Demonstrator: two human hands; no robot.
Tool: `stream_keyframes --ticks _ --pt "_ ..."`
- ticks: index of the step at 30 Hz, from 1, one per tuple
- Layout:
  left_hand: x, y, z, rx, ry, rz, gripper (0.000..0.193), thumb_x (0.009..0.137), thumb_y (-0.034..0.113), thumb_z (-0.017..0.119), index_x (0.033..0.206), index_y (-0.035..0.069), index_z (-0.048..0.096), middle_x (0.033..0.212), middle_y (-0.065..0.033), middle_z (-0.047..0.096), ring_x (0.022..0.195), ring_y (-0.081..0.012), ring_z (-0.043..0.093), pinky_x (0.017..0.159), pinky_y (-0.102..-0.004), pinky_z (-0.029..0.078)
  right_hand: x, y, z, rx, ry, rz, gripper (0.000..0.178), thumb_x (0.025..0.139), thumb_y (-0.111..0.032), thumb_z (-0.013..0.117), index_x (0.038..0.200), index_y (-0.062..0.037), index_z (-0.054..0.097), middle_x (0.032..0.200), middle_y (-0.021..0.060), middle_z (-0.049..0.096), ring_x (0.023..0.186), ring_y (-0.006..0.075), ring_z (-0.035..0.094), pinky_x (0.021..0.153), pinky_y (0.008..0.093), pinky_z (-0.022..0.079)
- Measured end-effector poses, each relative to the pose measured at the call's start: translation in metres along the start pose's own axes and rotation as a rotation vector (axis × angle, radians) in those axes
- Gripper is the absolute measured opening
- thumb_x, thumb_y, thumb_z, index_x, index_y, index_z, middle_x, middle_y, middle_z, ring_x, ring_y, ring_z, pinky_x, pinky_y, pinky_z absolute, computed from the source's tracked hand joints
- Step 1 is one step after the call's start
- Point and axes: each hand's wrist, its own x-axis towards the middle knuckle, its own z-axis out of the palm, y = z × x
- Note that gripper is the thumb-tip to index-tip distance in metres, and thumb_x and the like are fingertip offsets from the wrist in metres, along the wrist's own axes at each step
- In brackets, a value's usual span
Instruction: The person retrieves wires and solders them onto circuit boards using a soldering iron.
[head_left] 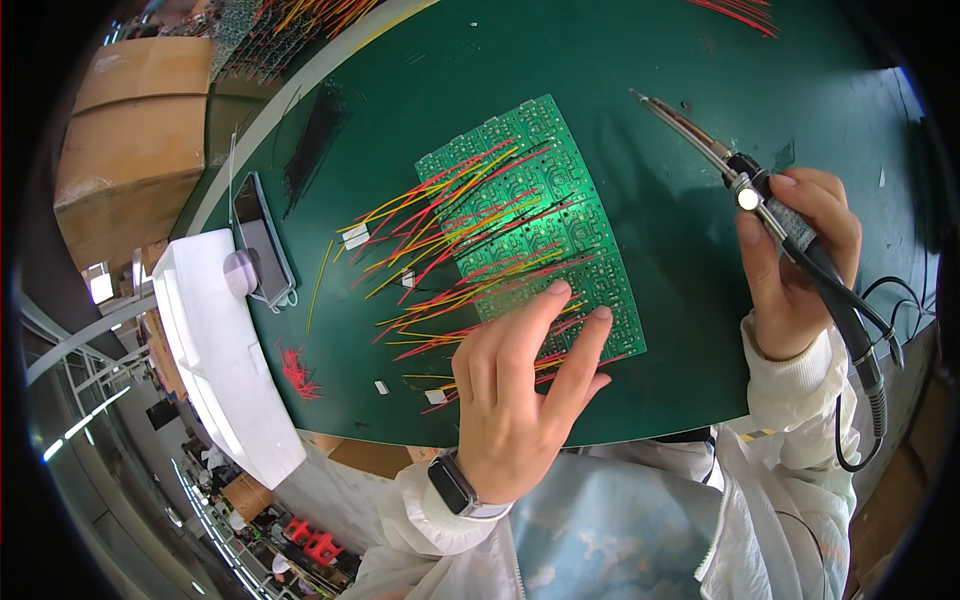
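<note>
A green circuit board panel (616, 280) lies on the dark green work mat. Rows of red, yellow and black wires (430, 215) stand on it, their loose ends leaning out past its left side. My left hand (515, 400) is over the panel's near part, fingers spread, index and middle fingertips at its surface; the palm hides some wires. On the right, my right hand (800, 270) grips a soldering iron (712, 145) with a thin metal tube along its barrel. Its tip points up and left, apart from the panel.
A phone (263, 235) leans by a white foam piece (225, 350) at the left. Short red wire pieces (297, 373), black wires (310, 145) and small white bits (381, 387) lie on the mat. Cardboard boxes (135, 150) stand beyond its edge. The iron's black cable (842, 420) hangs at the right.
</note>
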Motion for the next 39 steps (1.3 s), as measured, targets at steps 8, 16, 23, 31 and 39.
stream_keyframes --ticks 8,16,23,31,39 --pt "0.005 -0.01 -0.001 0.083 0.074 -0.058 0.058 0.064 0.028 0.079 0.115 0.01 0.058 0.119 -0.0106 0.049 0.105 -0.0277 0.047 0.087 -0.0395 0.038 0.003 -0.005 -0.001 -0.27 0.017 -0.144 0.041 0.063 0.005 0.076 0.1 -0.0031 0.059 0.089 0.0133 0.059 0.071 0.0207 0.059 0.06 0.0272 0.048" --pt "0.068 -0.13 -0.044 0.116 0.296 -0.235 0.013 0.076 0.005 0.066 0.089 0.004 0.061 0.083 -0.0072 0.06 0.076 -0.0203 0.06 0.071 -0.0315 0.043 0.002 -0.008 0.003 -0.232 0.018 -0.075 0.043 0.061 0.005 0.077 0.099 -0.0043 0.059 0.087 0.0118 0.057 0.07 0.0205 0.059 0.058 0.0271 0.048" --pt "0.087 -0.198 -0.025 0.107 0.278 -0.292 0.007 0.078 0.004 0.065 0.084 -0.001 0.063 0.075 -0.0078 0.059 0.062 -0.0167 0.056 0.06 -0.0281 0.045 0.003 -0.006 0.006 -0.201 -0.006 -0.104 0.045 0.057 0.007 0.075 0.098 -0.0042 0.06 0.086 0.0105 0.057 0.067 0.0204 0.058 0.056 0.0275 0.047" --pt "0.09 -0.202 -0.021 0.143 0.274 -0.256 0.006 0.081 0.006 0.063 0.081 0.0 0.061 0.073 -0.0082 0.057 0.061 -0.0185 0.056 0.059 -0.0302 0.045 0.003 -0.006 0.003 -0.191 -0.059 -0.132 0.045 0.058 0.006 0.074 0.099 -0.0026 0.059 0.086 0.0117 0.056 0.065 0.021 0.057 0.055 0.0273 0.047" --pt "0.089 -0.204 -0.024 0.085 0.269 -0.226 0.006 0.08 0.006 0.064 0.081 0.001 0.061 0.074 -0.0089 0.058 0.062 -0.0203 0.057 0.058 -0.0318 0.046 0.003 -0.006 0.002 -0.186 -0.068 -0.126 0.043 0.06 0.006 0.074 0.1 -0.0021 0.058 0.087 0.0123 0.056 0.067 0.0213 0.058 0.056 0.0277 0.047"
